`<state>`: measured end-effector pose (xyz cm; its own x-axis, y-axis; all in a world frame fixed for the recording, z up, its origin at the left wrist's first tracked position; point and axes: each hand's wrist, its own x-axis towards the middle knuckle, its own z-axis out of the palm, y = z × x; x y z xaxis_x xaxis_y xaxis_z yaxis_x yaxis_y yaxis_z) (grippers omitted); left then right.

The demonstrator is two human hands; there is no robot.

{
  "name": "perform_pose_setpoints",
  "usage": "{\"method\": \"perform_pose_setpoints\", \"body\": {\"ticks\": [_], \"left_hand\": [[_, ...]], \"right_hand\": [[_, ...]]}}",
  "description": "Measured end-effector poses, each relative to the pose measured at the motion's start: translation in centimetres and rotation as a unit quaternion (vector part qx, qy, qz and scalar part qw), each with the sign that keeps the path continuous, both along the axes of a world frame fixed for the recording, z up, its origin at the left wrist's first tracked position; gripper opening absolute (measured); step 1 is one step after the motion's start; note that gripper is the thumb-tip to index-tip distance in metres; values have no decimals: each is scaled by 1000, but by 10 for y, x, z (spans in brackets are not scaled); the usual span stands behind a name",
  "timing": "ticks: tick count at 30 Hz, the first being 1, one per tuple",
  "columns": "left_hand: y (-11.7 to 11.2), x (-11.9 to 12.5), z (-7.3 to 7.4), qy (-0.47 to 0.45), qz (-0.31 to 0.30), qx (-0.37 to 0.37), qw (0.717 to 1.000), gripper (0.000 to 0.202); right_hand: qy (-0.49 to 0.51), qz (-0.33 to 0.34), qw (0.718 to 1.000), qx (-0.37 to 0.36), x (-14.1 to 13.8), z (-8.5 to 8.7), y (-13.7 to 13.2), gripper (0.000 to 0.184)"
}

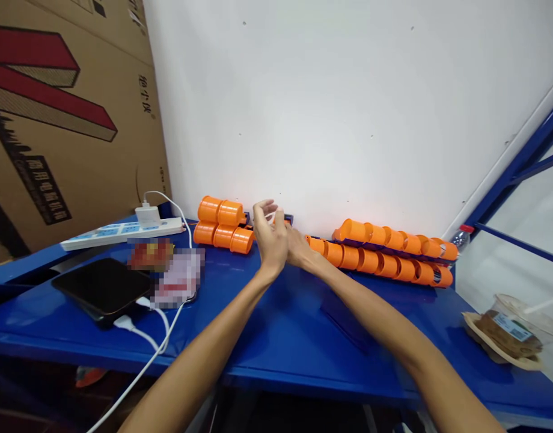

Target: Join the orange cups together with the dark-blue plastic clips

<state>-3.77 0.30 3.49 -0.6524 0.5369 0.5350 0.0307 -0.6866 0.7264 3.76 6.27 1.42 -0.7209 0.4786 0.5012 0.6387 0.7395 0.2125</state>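
Note:
My left hand (271,240) is raised near the back of the blue table, its fingers loosely curved and apart from the thumb. I see nothing clearly held in it. Close beside it, partly behind it, is my right hand (297,245), whose fingers are mostly hidden. It lies at the left end of a long row of orange cylindrical cups (368,260). A second row of orange cups (394,238) rests above and behind that one. To the left of my hands, more orange cups (222,237) are stacked two rows high.
A white power strip (123,233) with a charger (147,214) stands at left. Nearer are a black device (103,288), white cables (163,337) and a blurred packet (177,279). At right sit a drink cup (513,328) in a cardboard holder and a red-capped bottle (462,238).

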Motion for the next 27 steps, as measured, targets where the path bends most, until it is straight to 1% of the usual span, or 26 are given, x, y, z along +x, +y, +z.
{"method": "perform_pose_setpoints", "body": {"ticks": [2,3,5,6,7,9,11,12,14,15,16,17,18,19,21,23,24,26,27], "left_hand": [[10,-9,-2,-13,-5,-31,999,21],[15,-12,-4,-26,-15,-65,997,24],[21,-16,-9,-44,-74,-153,984,39],[23,-15,-11,-44,-125,-194,972,48],[24,-13,-13,-36,-171,-216,961,55],[23,-7,-17,-16,-239,-233,943,60],[22,-1,-21,-13,-259,-234,937,59],[21,2,-23,-20,-254,-236,938,57],[21,5,-25,-39,-233,-234,943,51],[20,5,-25,-50,-232,-227,944,48],[20,5,-25,-64,-244,-220,942,44],[20,4,-24,-80,-264,-215,937,40],[19,3,-23,-99,-290,-214,928,36],[18,3,-21,-118,-314,-219,916,32],[15,2,-17,-149,-341,-246,895,26],[11,4,-13,-164,-351,-274,880,27],[10,5,-12,-165,-360,-284,873,29],[6,9,-11,-159,-378,-295,863,32],[5,10,-11,-154,-387,-295,860,33]], "right_hand": [[-70,-29,997,32,14,3,-18,38],[-106,-39,992,60,20,5,-28,42],[-165,-47,979,112,31,7,-49,42],[-179,-45,974,130,35,7,-59,38],[-187,-43,971,143,38,6,-67,34],[-196,-41,967,158,42,3,-78,31],[-202,-31,968,147,47,4,-85,29],[-200,-12,972,126,51,7,-87,26],[-170,49,982,58,62,21,-90,24],[-137,78,987,19,69,30,-90,24],[-86,87,992,-12,78,41,-90,22],[-24,62,997,-30,87,51,-89,19],[32,13,999,-37,98,61,-87,17],[67,-45,996,-46,109,69,-84,16],[70,-152,981,-93,132,77,-77,16],[7,-233,960,-155,155,72,-68,18],[-39,-265,943,-199,166,67,-63,21],[-122,-302,888,-324,184,52,-55,28],[-143,-304,857,-390,191,44,-51,29]]}}
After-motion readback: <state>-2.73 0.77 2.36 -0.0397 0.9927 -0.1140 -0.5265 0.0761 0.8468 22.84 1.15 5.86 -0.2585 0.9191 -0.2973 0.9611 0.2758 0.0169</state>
